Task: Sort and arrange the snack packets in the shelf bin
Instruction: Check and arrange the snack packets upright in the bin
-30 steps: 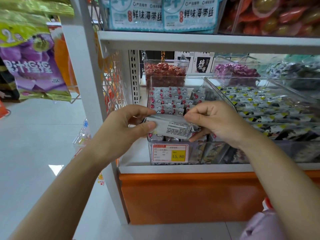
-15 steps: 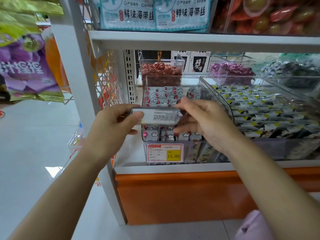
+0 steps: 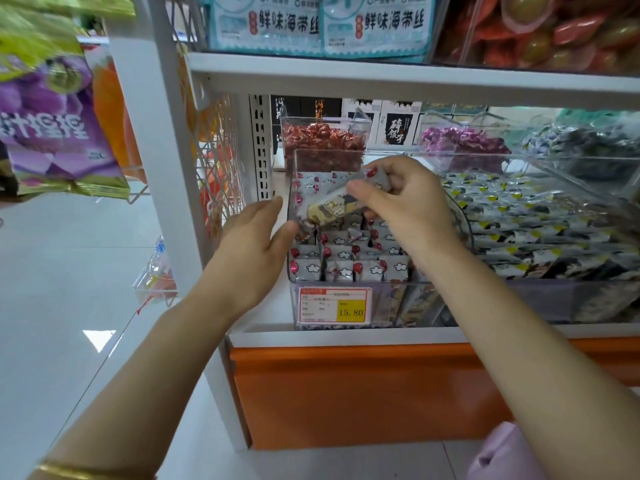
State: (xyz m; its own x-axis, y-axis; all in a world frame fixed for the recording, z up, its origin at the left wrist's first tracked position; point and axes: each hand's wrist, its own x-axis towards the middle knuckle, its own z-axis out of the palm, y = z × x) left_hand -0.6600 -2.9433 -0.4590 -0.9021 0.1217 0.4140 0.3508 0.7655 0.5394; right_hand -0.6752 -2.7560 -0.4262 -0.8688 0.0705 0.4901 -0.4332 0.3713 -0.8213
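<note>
A clear plastic shelf bin (image 3: 349,285) holds rows of grey snack packets (image 3: 346,268) with red dots and white clouds. My right hand (image 3: 408,206) pinches one long packet (image 3: 341,202) above the bin, tilted with its lower end to the left. My left hand (image 3: 256,244) hovers at the bin's left wall with straight fingers and holds nothing; its thumb is close to the packet's lower end.
A price tag (image 3: 335,305) reading 15.80 sits on the bin's front. A wider bin of black and yellow packets (image 3: 540,230) stands to the right. Bins of red (image 3: 323,143) and purple sweets (image 3: 460,142) stand behind. A white shelf post (image 3: 156,150) rises at left.
My left hand has let go of the packet and dropped to the bin's left side. My right hand has tilted the packet and moved it further over the bin.
</note>
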